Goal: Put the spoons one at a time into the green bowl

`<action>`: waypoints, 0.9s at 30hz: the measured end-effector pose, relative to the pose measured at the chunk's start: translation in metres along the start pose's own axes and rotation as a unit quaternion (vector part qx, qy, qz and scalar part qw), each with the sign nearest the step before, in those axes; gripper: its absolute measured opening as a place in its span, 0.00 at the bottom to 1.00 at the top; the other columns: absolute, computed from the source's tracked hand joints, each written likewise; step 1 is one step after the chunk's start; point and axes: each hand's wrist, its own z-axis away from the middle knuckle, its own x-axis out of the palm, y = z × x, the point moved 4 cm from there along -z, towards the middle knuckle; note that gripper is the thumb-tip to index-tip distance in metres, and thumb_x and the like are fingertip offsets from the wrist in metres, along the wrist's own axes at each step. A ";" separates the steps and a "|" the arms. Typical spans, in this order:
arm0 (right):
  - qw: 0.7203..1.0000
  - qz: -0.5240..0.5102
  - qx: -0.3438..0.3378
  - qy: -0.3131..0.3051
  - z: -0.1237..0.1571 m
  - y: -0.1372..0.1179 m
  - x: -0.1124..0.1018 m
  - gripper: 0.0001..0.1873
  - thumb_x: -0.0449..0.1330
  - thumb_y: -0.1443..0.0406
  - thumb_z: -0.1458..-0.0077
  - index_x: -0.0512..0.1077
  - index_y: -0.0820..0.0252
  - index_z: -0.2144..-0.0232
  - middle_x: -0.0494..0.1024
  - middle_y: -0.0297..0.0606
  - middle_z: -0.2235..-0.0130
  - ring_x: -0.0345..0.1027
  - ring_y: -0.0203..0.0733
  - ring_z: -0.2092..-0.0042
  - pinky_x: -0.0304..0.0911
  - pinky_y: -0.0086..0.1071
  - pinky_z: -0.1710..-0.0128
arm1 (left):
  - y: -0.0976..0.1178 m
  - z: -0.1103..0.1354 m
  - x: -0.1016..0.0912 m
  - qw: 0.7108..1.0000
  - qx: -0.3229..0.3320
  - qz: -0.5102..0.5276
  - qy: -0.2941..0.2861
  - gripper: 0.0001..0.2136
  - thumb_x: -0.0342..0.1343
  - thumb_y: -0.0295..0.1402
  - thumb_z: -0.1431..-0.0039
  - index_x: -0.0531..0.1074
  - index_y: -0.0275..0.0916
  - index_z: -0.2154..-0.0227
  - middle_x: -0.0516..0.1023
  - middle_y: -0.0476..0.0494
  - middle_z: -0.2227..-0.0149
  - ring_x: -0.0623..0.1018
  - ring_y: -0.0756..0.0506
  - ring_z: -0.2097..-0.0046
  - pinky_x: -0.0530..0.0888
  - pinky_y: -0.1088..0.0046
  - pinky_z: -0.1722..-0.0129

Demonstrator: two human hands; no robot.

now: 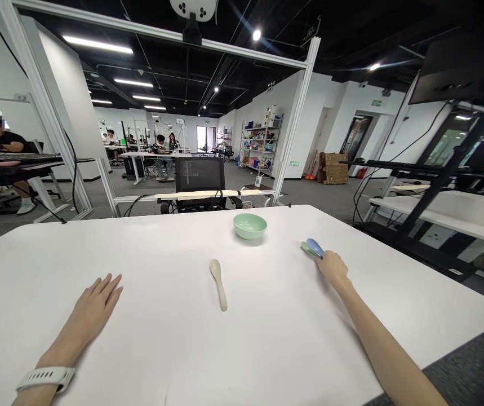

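Two hands apart: left hand (pixel 96 304) flat, open; right hand (pixel 332 268) gripping blue-green spoons (pixel 312 248); cream spoon (pixel 218 285) between

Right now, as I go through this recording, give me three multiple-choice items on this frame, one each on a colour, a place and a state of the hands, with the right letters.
1. What colour is the bowl?
A) Pale green
B) Red
C) Black

2. Where does the cream spoon lie?
A) Inside the bowl
B) On the white table, nearer the camera than the bowl
C) On the floor

3. How is the left hand placed?
A) Gripping the bowl
B) Clenched in a fist
C) Lying open on the table, holding nothing

1: A, the bowl shows pale green.
2: B, the spoon lies on the tabletop, apart from the bowl.
3: C, its fingers are extended, palm down.
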 end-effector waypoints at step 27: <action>0.955 -0.232 -0.116 -0.146 0.069 -0.066 0.001 0.17 0.68 0.52 0.46 0.70 0.56 0.65 0.80 0.38 0.66 0.72 0.42 0.67 0.60 0.31 0.69 | -0.008 -0.003 0.007 1.000 0.013 -0.004 0.008 0.36 0.36 0.50 0.36 0.70 0.35 0.34 0.72 0.34 0.31 0.68 0.31 0.29 0.69 0.50 0.33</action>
